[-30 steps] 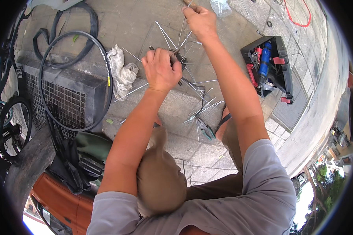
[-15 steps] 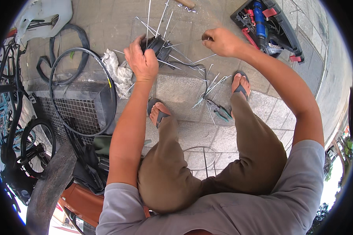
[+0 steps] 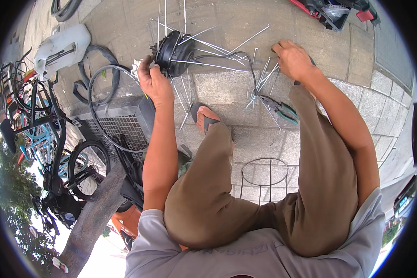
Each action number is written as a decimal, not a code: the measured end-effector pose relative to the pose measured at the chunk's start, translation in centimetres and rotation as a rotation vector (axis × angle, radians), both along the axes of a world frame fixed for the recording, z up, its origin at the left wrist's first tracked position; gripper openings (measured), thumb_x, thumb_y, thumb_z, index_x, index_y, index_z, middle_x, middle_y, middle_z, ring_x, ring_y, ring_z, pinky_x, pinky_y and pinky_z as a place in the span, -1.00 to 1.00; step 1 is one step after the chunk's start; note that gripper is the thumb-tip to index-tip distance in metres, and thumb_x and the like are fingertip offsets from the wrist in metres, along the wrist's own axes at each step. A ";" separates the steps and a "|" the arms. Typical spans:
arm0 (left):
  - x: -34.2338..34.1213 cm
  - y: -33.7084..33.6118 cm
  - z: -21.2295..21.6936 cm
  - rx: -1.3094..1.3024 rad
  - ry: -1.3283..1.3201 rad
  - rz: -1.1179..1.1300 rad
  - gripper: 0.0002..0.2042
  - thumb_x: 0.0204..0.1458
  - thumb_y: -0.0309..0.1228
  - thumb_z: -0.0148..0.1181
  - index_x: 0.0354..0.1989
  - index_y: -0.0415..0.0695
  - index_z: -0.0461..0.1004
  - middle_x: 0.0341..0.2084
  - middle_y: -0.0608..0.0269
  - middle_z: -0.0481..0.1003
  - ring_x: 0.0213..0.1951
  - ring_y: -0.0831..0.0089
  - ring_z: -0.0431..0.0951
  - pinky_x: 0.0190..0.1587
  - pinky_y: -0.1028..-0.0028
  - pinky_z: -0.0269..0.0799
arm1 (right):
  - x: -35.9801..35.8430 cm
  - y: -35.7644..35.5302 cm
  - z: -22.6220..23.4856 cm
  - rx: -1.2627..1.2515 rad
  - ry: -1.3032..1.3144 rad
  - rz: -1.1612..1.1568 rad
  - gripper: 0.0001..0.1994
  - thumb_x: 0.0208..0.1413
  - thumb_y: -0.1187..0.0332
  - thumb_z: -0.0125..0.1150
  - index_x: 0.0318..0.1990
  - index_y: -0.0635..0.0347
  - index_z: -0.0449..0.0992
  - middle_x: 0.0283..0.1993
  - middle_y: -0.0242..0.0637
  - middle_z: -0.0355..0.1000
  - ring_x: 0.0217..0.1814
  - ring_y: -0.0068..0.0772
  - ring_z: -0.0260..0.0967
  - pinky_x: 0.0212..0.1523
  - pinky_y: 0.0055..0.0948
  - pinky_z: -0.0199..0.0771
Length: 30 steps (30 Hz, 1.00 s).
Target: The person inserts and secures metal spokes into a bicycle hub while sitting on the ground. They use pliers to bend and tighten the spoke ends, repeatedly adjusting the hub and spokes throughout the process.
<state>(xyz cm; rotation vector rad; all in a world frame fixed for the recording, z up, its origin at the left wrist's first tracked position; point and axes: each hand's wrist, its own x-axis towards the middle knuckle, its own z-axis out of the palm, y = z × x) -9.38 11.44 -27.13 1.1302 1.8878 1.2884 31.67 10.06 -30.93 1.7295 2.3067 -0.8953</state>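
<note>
Left hand (image 3: 154, 83) grips the black wheel hub (image 3: 171, 53), held upright on the pavement (image 3: 227, 18); several spokes (image 3: 213, 46) already seated. Right hand (image 3: 293, 59), fingers curled, reaches into loose spokes (image 3: 264, 76) beside the pliers (image 3: 279, 109). Judged: lacing partway, many spokes left.

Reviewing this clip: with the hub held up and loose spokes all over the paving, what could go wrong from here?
The left hand steadies the black hub by its edge, so it may tip and bend the spokes fanning out. The right hand reaches among loose spokes near the foot in an open sandal; the ends could jab skin.
</note>
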 end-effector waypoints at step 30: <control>7.9 -8.7 6.8 -0.486 -0.049 -0.561 -0.68 0.27 -0.28 0.42 0.09 -0.18 0.61 -0.23 0.30 0.64 -0.24 0.56 0.55 -0.10 0.44 0.54 | 1.3 6.2 14.6 -0.565 -0.048 0.275 -0.82 0.00 0.51 0.28 -0.22 0.39 0.65 -0.30 0.06 0.62 -0.27 0.12 0.56 -0.19 -0.09 0.54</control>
